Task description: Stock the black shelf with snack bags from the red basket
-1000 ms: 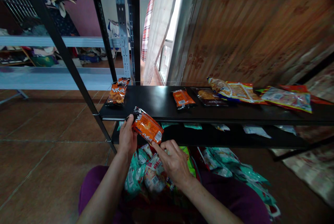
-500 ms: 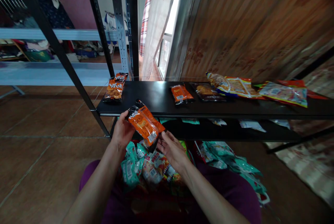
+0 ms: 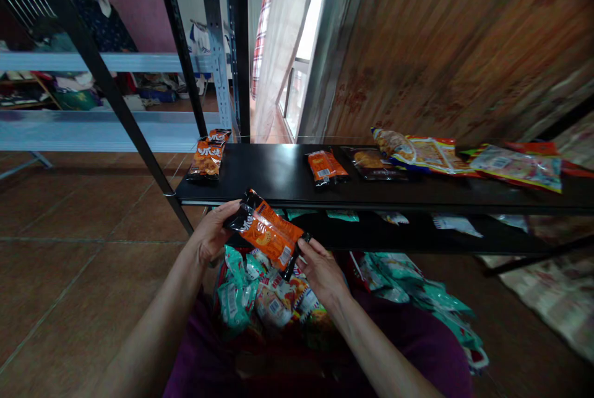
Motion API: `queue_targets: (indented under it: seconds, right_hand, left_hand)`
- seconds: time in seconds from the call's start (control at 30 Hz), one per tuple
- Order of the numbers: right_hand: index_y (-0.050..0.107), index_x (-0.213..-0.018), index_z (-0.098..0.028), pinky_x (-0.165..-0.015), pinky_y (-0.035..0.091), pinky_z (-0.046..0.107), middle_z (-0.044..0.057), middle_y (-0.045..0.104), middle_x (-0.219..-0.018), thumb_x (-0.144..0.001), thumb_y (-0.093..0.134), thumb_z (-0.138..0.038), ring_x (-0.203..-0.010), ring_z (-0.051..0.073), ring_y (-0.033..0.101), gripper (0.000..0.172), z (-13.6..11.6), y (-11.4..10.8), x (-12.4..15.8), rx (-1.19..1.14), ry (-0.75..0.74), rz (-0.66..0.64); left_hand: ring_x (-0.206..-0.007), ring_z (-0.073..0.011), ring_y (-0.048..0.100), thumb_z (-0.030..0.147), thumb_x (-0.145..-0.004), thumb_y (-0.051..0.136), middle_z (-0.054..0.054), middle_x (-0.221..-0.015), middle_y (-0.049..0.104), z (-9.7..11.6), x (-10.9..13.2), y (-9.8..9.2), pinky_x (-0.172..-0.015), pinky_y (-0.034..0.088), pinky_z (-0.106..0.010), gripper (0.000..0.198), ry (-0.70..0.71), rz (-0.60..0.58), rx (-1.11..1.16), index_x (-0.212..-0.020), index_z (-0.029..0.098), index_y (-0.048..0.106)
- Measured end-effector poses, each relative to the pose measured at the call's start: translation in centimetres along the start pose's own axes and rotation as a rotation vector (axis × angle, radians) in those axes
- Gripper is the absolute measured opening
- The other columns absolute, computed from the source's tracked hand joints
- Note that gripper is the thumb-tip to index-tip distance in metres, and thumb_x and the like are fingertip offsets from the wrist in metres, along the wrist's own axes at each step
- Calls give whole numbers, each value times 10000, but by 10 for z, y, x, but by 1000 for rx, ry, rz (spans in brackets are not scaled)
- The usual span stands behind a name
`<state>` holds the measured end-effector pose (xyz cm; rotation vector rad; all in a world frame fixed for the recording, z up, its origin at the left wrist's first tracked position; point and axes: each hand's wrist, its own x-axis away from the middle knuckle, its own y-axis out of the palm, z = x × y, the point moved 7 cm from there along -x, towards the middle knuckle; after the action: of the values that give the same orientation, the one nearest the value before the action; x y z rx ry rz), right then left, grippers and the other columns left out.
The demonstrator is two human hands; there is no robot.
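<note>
Head view: the orange packet [image 3: 268,237], held just before the black shelf [image 3: 269,166], is pinched at opposite ends by the fingers of the left hand [image 3: 212,232] and right hand [image 3: 322,271]; judged light, slippery, crushable, best gripped by its seals.

Crinkled, pillow-shaped orange plastic packet [image 3: 273,238]: black ends, white lettering, white barcode patch (also a yellowish ring printed mid-face). Soft, rumpled mint-green plastic bags [image 3: 234,302]: white printed areas. Long, flat black shelf board [image 3: 271,172]: pale sheen toward the back. Broad, hanging brown cloth drape [image 3: 445,54]: paler stripes, reddish-brown floral clusters. Narrow red-and-white hanging cloth [image 3: 261,39]: plaid. Loose purple cloth trousers [image 3: 408,339]: dark, even tone. Flat, reddish-brown square floor tiles [image 3: 65,283]: pale joint lines.
</note>
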<state>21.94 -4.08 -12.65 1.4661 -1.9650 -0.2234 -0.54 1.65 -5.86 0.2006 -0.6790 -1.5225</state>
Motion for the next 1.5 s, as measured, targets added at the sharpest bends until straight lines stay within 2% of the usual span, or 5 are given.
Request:
queue_targets:
  seconds: [0.17,0.43,0.63,1.1,1.5]
  right_hand:
    - [718,-752,-201,-615,490,254,7,736,-774,-452,880,-279,-694,147,653,350,2,-6,0,-3,-41,70]
    - [734,-847,-196,-602,512,264,7,732,-778,-527,841,-338,-644,147,636,366,3,8,18,58,-154,2]
    - [719,-785,-201,-553,494,241,1,709,-756,-492,851,-328,-620,136,614,345,8,2,22,12,-123,43]
    - [655,-831,-253,-582,470,211,-70,616,-715,-501,860,-297,-633,87,557,391,9,-11,24,-43,-85,25]
    - [609,-825,-256,-605,500,227,-80,596,-697,-469,856,-272,-627,87,570,433,16,-18,23,-147,-121,190]
  left_hand:
    - [-632,-145,603,286,-536,804,-57,-758,709,4,-3,-12,-618,455,-256,350,44,50,-199,-824,113,708]
    - [-580,-121,530,216,-611,638,28,-597,590,28,-6,-17,-563,384,-226,93,429,275,-673,-689,187,597]
    - [-630,-136,567,345,-629,677,-14,-711,668,18,-9,-2,-606,417,-245,274,256,69,-601,-805,136,697]
    - [-541,-114,554,369,-514,825,-15,-617,668,7,-25,12,-560,427,-241,321,154,39,-346,-695,131,710]
    - [-957,-142,645,226,-843,606,-89,-954,701,-23,-14,22,-936,464,-258,146,-60,-103,233,-915,112,661]
